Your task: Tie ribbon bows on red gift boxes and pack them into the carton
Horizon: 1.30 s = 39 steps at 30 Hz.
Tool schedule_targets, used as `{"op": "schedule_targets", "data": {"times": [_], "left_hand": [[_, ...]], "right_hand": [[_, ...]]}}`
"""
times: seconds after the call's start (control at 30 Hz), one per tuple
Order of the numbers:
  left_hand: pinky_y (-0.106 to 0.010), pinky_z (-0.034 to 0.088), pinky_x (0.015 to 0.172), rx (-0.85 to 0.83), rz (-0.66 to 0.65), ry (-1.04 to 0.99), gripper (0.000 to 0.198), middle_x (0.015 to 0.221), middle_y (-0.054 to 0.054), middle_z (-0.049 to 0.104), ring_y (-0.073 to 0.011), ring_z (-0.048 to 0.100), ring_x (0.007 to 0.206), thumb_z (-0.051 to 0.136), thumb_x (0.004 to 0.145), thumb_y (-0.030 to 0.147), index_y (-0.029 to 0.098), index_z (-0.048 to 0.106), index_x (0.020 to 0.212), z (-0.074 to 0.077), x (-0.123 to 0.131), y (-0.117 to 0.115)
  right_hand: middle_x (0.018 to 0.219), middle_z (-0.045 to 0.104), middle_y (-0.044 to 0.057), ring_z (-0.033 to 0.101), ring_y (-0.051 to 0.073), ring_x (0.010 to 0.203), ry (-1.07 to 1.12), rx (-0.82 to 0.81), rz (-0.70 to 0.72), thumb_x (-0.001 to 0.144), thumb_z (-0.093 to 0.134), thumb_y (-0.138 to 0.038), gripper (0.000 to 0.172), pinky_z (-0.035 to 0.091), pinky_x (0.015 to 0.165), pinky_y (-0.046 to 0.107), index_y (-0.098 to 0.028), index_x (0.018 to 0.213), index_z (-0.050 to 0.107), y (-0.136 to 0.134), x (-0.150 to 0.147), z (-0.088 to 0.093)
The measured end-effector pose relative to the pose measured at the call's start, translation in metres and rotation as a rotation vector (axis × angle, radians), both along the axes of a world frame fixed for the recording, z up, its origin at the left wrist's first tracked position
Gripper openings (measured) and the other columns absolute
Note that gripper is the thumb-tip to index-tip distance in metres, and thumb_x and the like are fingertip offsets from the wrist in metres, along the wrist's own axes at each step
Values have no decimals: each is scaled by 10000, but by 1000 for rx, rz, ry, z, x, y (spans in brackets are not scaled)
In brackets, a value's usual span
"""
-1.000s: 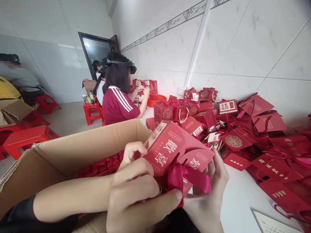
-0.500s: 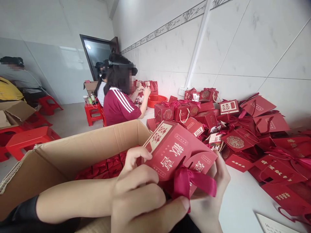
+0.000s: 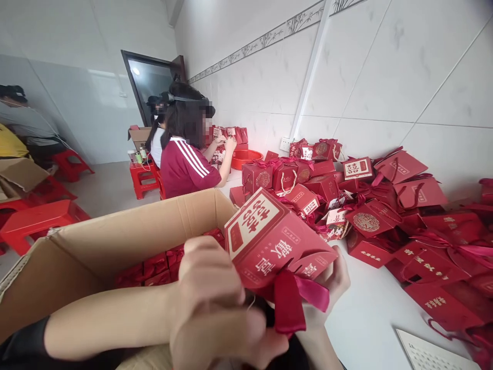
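Observation:
A red gift box (image 3: 269,246) with a cream label and gold characters is tilted in front of me. My right hand (image 3: 335,277) wraps round its right side from behind and holds it, partly hidden by the box. A dark red ribbon (image 3: 289,306) hangs in broad loops from the box's lower front. Close to the box's left side, my left hand (image 3: 219,308) is bent at the fingers and smeared by motion. One fingertip is near the ribbon's lower end; whether it grips anything I cannot make out.
An open cardboard carton (image 3: 154,226) at my left holds several red boxes. Many red gift boxes (image 3: 370,226) are heaped on the white table (image 3: 354,313) at right. A white printed card (image 3: 427,352) lies near the front edge. A co-worker (image 3: 188,164) sits farther along, near a red basin (image 3: 246,158).
My left hand has drawn back a little from the box front, uncovering more of the label. The ribbon hangs more loosely. My right hand keeps holding the box, and the view has shifted slightly.

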State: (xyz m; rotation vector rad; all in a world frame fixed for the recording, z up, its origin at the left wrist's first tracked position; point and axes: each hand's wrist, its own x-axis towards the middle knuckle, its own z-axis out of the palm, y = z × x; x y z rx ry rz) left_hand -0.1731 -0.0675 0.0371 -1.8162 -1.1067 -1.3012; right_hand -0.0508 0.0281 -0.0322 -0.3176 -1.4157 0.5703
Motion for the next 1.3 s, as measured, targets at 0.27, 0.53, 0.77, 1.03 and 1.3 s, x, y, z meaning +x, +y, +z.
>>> {"op": "schedule_targets", "data": {"times": [0.27, 0.53, 0.77, 1.03, 1.3], "left_hand": [[-297, 452, 607, -113, -84, 253, 176, 558, 51, 554, -83, 538, 567, 555, 865, 135, 215, 686, 779, 39, -4, -6], [-305, 457, 604, -42, -119, 132, 167, 526, 56, 506, -73, 477, 532, 598, 843, 135, 203, 695, 725, 34, 4, -4], [-286, 505, 638, -138, -114, 242, 92, 558, 74, 563, -61, 515, 573, 638, 814, 140, 205, 702, 796, 44, 4, -11], [-297, 503, 674, -168, -105, 216, 106, 559, 79, 566, -62, 518, 585, 621, 830, 155, 218, 702, 806, 44, 8, -14], [-297, 497, 670, -163, -121, 216, 120, 536, 70, 574, -69, 524, 567, 639, 806, 102, 201, 702, 786, 47, 11, -14]], "right_hand": [[1245, 459, 134, 539, 338, 1102, -72, -41, 20, 630, 777, -394, 824, 500, 846, 546, -262, 1330, 364, -9, 10, 18], [1380, 379, 136, 456, 325, 1228, -275, -179, 44, 579, 821, -281, 1033, 559, 833, 445, -296, 1429, 236, -27, 31, 30], [1369, 396, 153, 490, 339, 1199, -283, -204, 57, 562, 834, -274, 1058, 573, 810, 461, -286, 1433, 233, -30, 36, 34], [1393, 370, 146, 462, 335, 1231, -302, -170, 18, 578, 824, -281, 1056, 577, 795, 439, -291, 1439, 212, -30, 38, 32], [1356, 410, 147, 486, 318, 1200, -269, -112, 23, 584, 815, -298, 1033, 586, 764, 405, -261, 1439, 235, -27, 38, 28]]}}
